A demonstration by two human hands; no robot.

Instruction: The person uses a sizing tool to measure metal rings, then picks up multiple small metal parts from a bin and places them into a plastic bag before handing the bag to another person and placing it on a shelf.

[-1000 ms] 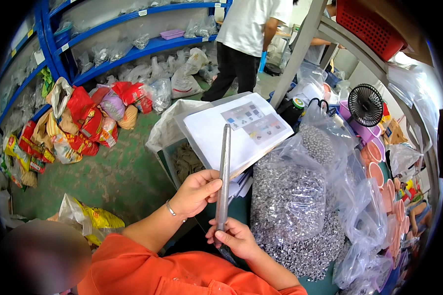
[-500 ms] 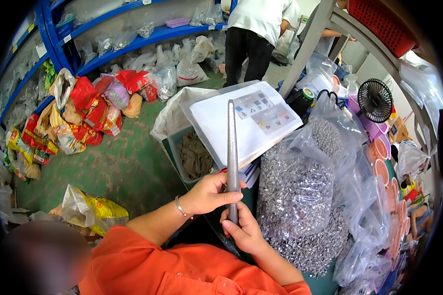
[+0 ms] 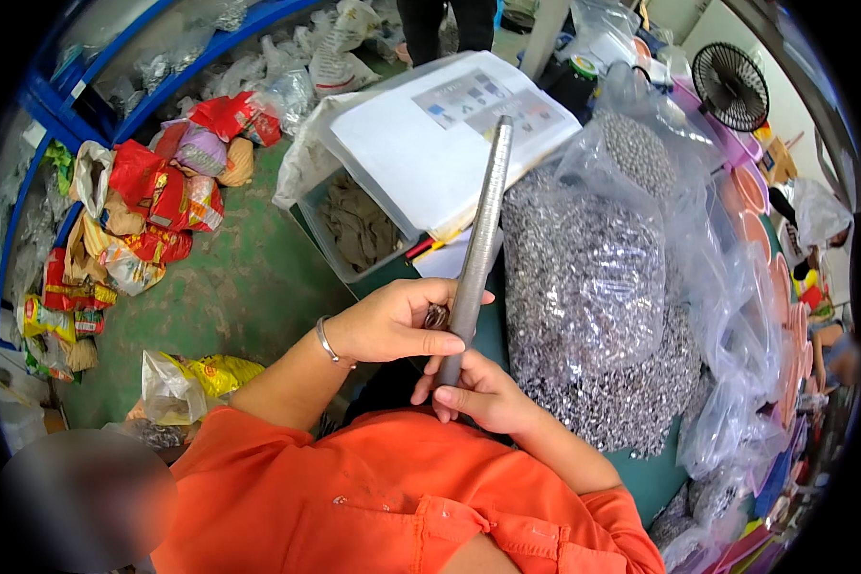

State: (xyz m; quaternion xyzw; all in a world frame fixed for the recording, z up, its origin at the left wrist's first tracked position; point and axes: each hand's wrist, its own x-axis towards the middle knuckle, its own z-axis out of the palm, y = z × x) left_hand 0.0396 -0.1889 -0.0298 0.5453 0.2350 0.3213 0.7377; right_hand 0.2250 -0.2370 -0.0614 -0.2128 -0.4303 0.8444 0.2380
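Note:
A tapered grey metal ring mandrel points up and away from me, leaning slightly to the right. Around its thick lower end, my right hand is closed, thumb on top. Just above that, my left hand is closed round the shaft, thumb across the front and fingertips behind. Between its thumb and fingers shows a small dark, shiny coiled-looking piece, too small to name. Beyond the mandrel's tip lies a stack of white paper with a printed chart, resting partly over a plastic bin with brown cloth inside.
Right of my hands, a clear bag of small silvery metal pieces lies on a loose heap of them. Pink baskets and a black fan stand farther right. Red sacks lie on the green floor. Someone in dark trousers stands ahead.
My view has tipped downward. The mandrel leans more to the right, and both hands still hold it. The small dark piece now shows in my left hand.

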